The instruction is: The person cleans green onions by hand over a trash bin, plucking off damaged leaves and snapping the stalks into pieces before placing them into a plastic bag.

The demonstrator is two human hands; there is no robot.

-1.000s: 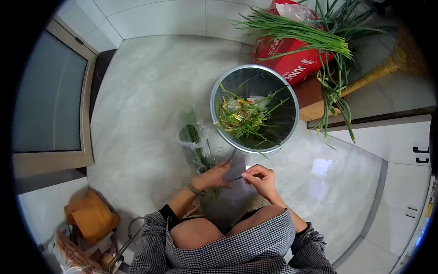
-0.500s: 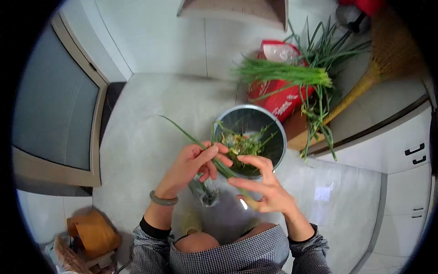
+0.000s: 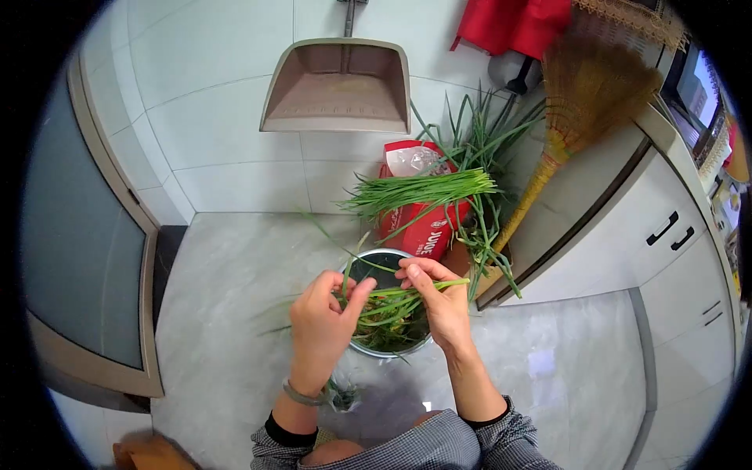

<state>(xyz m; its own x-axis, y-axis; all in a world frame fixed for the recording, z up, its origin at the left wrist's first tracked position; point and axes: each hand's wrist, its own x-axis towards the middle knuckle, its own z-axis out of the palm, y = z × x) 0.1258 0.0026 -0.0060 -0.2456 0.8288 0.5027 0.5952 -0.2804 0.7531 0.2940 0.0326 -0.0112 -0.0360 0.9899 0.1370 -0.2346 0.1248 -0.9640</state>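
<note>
Nearby, red bag (image 3: 429,233) and broom (image 3: 595,94) beyond bin (image 3: 384,356), left hand (image 3: 323,323) and right hand (image 3: 443,307) tight on stalks (image 3: 390,293).

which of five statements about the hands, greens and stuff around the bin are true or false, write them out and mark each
1. Green stalks stretch between the left hand and the right hand, above the bin. True.
2. The bracelet is on the right wrist. False: the bracelet is on the left wrist.
3. A bunch of greens lies across the red bag. True.
4. The dustpan lies on the floor. False: the dustpan is up against the wall.
5. The broom has its bristles at the top. True.
</note>
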